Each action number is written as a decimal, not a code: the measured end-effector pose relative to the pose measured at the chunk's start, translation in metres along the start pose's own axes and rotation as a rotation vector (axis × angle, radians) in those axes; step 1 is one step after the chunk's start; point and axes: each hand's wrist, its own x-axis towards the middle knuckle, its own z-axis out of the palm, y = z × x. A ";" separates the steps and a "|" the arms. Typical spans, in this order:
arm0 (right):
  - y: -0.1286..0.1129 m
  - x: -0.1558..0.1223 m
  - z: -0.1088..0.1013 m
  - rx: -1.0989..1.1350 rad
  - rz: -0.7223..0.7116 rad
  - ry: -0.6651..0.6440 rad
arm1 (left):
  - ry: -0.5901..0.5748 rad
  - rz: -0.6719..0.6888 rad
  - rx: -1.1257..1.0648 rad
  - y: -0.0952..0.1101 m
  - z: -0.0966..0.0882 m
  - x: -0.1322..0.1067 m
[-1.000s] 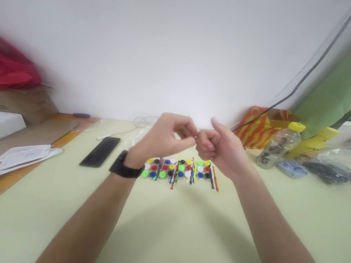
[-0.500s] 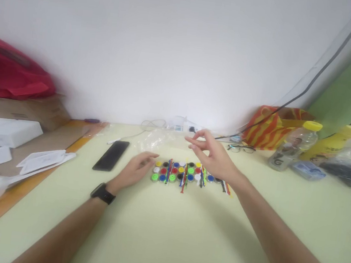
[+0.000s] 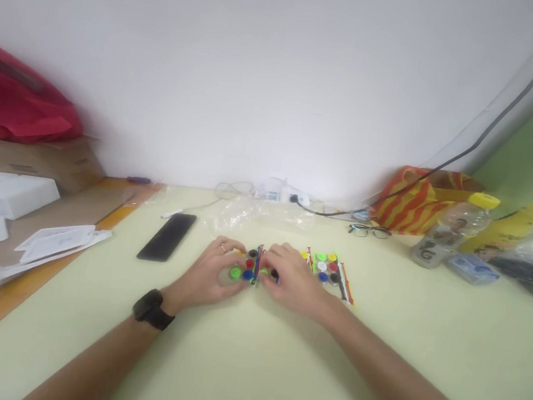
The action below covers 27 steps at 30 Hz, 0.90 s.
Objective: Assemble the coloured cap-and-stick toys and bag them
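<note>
A row of small round pots with coloured lids [image 3: 248, 275] lies on the table, with bundles of thin coloured sticks [image 3: 258, 264] between the groups. My left hand [image 3: 210, 272] is curled round the left end of the row, thumb at the near side and fingers at the far side. Bent over the middle of the row, my right hand [image 3: 293, 280] has its thumb and fingertips on the pots just right of the first sticks, and its palm hides several pots. Another group of pots [image 3: 322, 267] and a slanting stick bundle [image 3: 346, 283] show right of it.
A black phone [image 3: 166, 237] lies left of my hands. Clear plastic wrap [image 3: 238, 216] and a power strip [image 3: 274, 191] are behind. Glasses [image 3: 369, 231], a bottle [image 3: 450, 230] and a striped bag [image 3: 404, 199] stand or lie right; papers [image 3: 57, 243] and a box [image 3: 40, 161] left.
My right hand has come down from above the row and moved left onto the pots. My left hand has shifted slightly right and closed round the left end.
</note>
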 end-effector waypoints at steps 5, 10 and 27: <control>-0.010 -0.005 0.016 -0.201 -0.030 -0.021 | 0.006 0.015 -0.008 -0.003 0.003 0.001; -0.013 -0.006 0.021 -0.301 -0.035 -0.025 | 0.002 0.021 -0.031 -0.003 0.008 0.001; -0.013 -0.012 0.050 -0.546 -0.149 0.148 | 0.010 0.028 -0.057 -0.002 0.008 0.000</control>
